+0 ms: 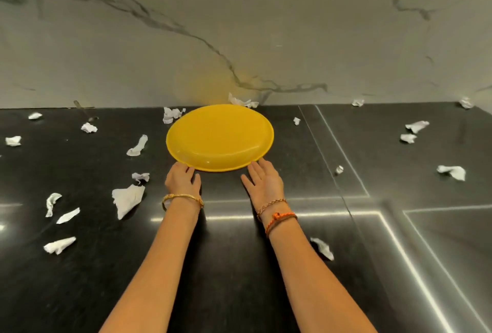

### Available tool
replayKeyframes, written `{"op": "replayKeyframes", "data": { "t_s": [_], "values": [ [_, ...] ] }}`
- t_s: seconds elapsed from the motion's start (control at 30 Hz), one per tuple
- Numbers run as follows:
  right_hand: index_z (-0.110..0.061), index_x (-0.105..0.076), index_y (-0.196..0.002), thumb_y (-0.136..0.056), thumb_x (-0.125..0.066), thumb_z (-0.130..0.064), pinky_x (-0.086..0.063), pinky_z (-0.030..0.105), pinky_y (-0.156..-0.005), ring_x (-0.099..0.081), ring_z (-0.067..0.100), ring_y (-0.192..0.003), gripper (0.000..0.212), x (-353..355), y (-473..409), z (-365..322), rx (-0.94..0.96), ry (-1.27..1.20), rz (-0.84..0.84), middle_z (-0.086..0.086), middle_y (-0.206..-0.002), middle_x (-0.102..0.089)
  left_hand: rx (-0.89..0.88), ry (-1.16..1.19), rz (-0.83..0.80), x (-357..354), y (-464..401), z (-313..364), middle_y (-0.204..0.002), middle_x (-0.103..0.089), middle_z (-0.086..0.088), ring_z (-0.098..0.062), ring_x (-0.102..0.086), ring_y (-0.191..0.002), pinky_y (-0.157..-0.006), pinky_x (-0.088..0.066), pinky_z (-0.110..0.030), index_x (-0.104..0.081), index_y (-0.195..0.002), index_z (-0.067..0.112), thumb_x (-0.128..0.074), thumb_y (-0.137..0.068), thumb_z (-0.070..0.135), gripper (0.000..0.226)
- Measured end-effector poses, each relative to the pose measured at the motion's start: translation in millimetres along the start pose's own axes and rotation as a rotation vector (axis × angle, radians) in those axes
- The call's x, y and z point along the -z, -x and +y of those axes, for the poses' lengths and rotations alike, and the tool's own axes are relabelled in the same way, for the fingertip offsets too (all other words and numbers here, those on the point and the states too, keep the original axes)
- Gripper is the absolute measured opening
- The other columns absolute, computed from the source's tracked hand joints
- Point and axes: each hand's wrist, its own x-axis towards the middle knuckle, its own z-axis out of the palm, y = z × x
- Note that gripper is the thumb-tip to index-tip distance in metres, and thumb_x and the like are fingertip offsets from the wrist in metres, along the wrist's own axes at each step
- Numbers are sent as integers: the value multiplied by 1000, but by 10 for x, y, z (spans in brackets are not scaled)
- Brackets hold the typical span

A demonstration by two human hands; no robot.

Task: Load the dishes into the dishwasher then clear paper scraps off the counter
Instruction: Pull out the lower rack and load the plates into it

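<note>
- Reaching with the left hand point(183, 177), fingers loosely curled at the near left rim of the round yellow plastic plate point(220, 137); fingertips at or just under the edge, no firm hold visible.
- Reaching with the right hand point(263, 179), fingers straight and spread, tips touching the near right rim; nothing gripped.
- Lying upside down on the glossy black stone counter point(239, 266), base upward, close to the grey-veined marble backsplash point(239, 26).
- Judged as the start of a lift for loading; dishwasher not in view.
- Likely to slide toward the wall rather than rise, given a smooth inverted rim flat on a slick surface and little room for fingertips beneath it.
- Liable to tip and drop if raised from the near edge only, with the far side unsupported.
- Scattered all round: crumpled white paper scraps point(127, 199), two just beside the far rim; apt to be swept along or knocked off the counter by a dragged plate.
- Lying at the back left, a slim metal utensil point(84, 111), type unclear; easy to overlook among the scraps.
- Set into the right side, a steel recessed area point(439, 239); scraps near its edge could fall in.
</note>
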Motion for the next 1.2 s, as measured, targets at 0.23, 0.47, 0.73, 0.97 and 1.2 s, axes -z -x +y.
{"op": "replayKeyframes", "data": {
  "t_s": [0.23, 0.47, 0.73, 0.97, 1.2],
  "values": [
    [8, -34, -136, -90, -52, 1, -43, 37, -98, -50, 35, -121, 49, -70, -212, -32, 43, 71, 133, 27, -130, -50, -55, 29, 186, -209, -42, -27, -112, -60, -12, -21, -58, -104, -98, -44, -34, -49, -125, 6, -43, -94, 3, 31],
    [-1, -58, -74, -91, -48, 4, -44, 54, -97, -56, 25, -84, 20, -189, -499, -5, 86, 182, 227, 15, -78, -60, 87, 104, 6, -284, -296, 132, -98, -53, -1, -17, -51, -95, -100, -37, -40, -53, -116, 11, -30, -101, 13, 27],
    [-1, -56, -113, -93, -48, -3, -48, 40, -85, -58, 32, -104, 22, -201, -319, -89, 58, -40, 206, 17, -105, -62, 236, 217, -152, -218, -219, 228, -138, -47, -8, -25, -40, -131, -106, -34, -43, -52, -89, 22, -28, -101, 13, 28],
    [-16, -48, -127, -83, -62, -9, -44, 39, -85, -52, 21, -113, 47, 61, -65, -287, 159, 41, 181, 5, -107, -60, 71, 275, -171, -452, -118, 748, -119, -59, 2, -11, -52, -114, -105, -38, -29, -57, -102, 20, -37, -99, 14, 21],
    [-13, -50, -118, -81, -55, 6, -50, 29, -59, -57, 20, -76, 42, 371, 428, -987, 590, 81, 257, 5, -91, -61, 40, 19, -241, -871, 346, 639, -101, -59, 5, -10, -54, -92, -94, -43, -29, -51, -125, 15, -42, -98, 18, 28]
  ]
}}
